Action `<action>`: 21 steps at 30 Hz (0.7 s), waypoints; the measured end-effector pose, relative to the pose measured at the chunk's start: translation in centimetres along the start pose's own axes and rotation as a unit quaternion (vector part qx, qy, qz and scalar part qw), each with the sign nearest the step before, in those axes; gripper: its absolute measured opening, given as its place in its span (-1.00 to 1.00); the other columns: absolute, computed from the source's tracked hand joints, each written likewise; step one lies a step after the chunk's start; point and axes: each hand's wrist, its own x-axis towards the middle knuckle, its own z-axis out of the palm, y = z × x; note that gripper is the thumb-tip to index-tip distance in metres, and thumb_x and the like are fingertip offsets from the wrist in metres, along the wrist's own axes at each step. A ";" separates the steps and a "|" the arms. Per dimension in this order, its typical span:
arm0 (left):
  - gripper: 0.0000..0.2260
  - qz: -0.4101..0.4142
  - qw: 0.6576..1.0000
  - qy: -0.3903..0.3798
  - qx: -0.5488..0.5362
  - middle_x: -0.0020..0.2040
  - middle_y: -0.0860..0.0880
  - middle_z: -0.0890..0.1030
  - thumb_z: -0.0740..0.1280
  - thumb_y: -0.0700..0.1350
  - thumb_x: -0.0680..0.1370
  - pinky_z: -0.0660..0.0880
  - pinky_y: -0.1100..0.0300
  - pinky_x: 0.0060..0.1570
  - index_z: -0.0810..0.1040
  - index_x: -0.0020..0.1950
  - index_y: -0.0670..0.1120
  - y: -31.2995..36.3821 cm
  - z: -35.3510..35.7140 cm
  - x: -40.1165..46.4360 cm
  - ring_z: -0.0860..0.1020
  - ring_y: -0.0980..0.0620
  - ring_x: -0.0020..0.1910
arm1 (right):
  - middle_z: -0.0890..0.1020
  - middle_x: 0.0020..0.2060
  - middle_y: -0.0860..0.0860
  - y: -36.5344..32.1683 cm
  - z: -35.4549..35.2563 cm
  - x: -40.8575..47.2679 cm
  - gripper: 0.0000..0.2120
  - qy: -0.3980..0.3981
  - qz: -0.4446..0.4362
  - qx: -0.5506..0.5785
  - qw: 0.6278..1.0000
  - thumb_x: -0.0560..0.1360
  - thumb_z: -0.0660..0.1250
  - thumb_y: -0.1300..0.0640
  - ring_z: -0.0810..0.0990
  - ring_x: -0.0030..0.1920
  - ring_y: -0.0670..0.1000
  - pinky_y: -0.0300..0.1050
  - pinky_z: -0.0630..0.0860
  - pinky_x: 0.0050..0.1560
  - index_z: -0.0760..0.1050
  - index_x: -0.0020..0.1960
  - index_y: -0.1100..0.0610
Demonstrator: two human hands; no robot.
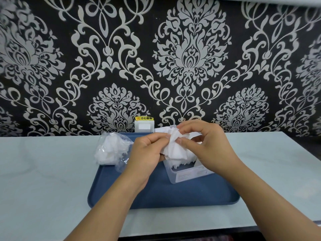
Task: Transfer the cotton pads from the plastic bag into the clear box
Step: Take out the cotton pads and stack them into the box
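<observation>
A bunch of white cotton pads (173,146) hangs above the clear box (187,174), held between both hands. My left hand (147,150) grips the bunch from the left. From the right, my right hand (206,143) pinches its top with thumb and fingers. The clear box stands on the blue tray (156,193) under my right hand, with white pads inside it and its open lid (165,129) behind. A crumpled plastic bag (112,150) with more white pads lies at the tray's back left corner, apart from both hands.
The blue tray sits on a pale table (52,171) against a black-and-silver patterned wall. A white wall socket with a yellow warning label (144,125) is behind the tray. The table's front edge (191,233) runs below my forearms.
</observation>
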 end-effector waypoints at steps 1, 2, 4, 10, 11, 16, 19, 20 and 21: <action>-0.82 0.002 1.000 0.001 -0.001 -0.13 -0.02 0.74 0.35 -0.21 0.60 0.60 0.20 -0.18 0.75 -0.07 -0.07 -0.1 0.0 0.0 0.68 0.12 -0.19 | 0.72 -0.01 -0.10 0.0 0.0 0.0 -0.90 0.001 0.014 0.011 1.000 0.45 0.52 0.26 0.68 0.02 -0.05 0.05 0.64 -0.04 0.68 -0.07 0.10; -0.82 0.004 1.000 0.000 0.002 -0.13 -0.04 0.74 0.34 -0.20 0.60 0.61 0.17 -0.16 0.75 -0.06 -0.08 -0.1 0.0 0.1 0.67 0.10 -0.17 | 0.72 -0.02 -0.09 0.0 0.0 0.0 -0.91 0.000 0.025 0.018 1.000 0.46 0.51 0.25 0.70 -0.01 0.00 0.10 0.65 -0.04 0.68 -0.08 0.10; -0.82 0.013 1.000 0.000 0.020 -0.12 -0.04 0.74 0.35 -0.18 0.61 0.62 0.07 -0.08 0.76 -0.05 -0.06 -0.3 -0.1 0.2 0.67 0.07 -0.15 | 0.73 -0.04 -0.06 0.0 -0.1 0.0 -0.91 -0.006 0.037 0.023 0.999 0.46 0.51 0.23 0.71 -0.07 0.10 0.13 0.66 -0.05 0.66 -0.09 0.08; -0.77 0.048 0.997 0.008 0.064 -0.13 0.05 0.75 0.36 -0.16 0.61 0.59 -0.12 0.13 0.76 -0.12 0.06 -0.4 -0.1 0.2 0.67 0.05 -0.09 | 0.69 -0.02 -0.14 -0.3 -0.6 -0.1 -0.73 -0.034 0.021 0.024 0.999 0.44 0.52 0.27 0.63 0.02 -0.13 -0.23 0.59 -0.11 0.62 0.07 0.02; -0.77 0.048 0.997 0.008 0.063 -0.12 0.04 0.75 0.36 -0.16 0.61 0.59 -0.14 0.13 0.76 -0.12 0.06 -0.4 0.0 0.2 0.67 0.03 -0.07 | 0.69 -0.01 -0.15 -0.3 -0.5 -0.1 -0.72 -0.030 0.013 0.024 0.999 0.44 0.52 0.28 0.63 0.02 -0.13 -0.24 0.59 -0.12 0.63 0.09 0.03; -0.77 0.019 1.000 0.016 0.012 -0.14 -0.02 0.74 0.35 -0.18 0.61 0.63 0.02 -0.04 0.76 -0.14 0.00 -0.3 0.0 0.2 0.66 0.06 -0.15 | 0.72 -0.02 -0.08 -0.2 0.0 0.0 -0.86 0.026 -0.010 0.018 0.999 0.40 0.56 0.28 0.68 0.05 -0.06 -0.06 0.65 -0.05 0.71 -0.07 0.13; -0.83 -0.031 0.998 0.006 -0.049 -0.13 -0.07 0.74 0.34 -0.19 0.61 0.64 0.11 -0.11 0.74 -0.04 -0.08 0.0 0.0 0.3 0.69 0.05 -0.17 | 0.71 -0.02 -0.05 -0.2 -0.2 0.1 -0.87 0.022 -0.029 0.018 0.999 0.41 0.54 0.32 0.67 0.06 -0.04 -0.15 0.62 -0.04 0.70 -0.10 0.14; -0.84 -0.050 0.996 0.001 -0.073 -0.10 -0.10 0.74 0.33 -0.19 0.61 0.65 0.06 -0.05 0.72 0.03 -0.13 0.1 0.0 0.3 0.70 0.02 -0.15 | 0.71 -0.02 -0.05 -0.3 -0.3 0.1 -0.86 0.024 -0.044 0.012 0.999 0.41 0.53 0.34 0.66 0.07 -0.04 -0.21 0.59 -0.03 0.69 -0.11 0.14; -0.83 -0.065 0.994 -0.003 -0.090 -0.07 -0.13 0.74 0.33 -0.19 0.61 0.65 0.00 0.03 0.70 0.09 -0.18 0.1 -0.1 0.3 0.70 -0.01 -0.12 | 0.70 -0.01 -0.06 -0.5 -0.4 0.0 -0.85 0.025 -0.062 0.001 0.998 0.41 0.52 0.35 0.65 0.08 -0.05 -0.24 0.57 -0.01 0.68 -0.11 0.13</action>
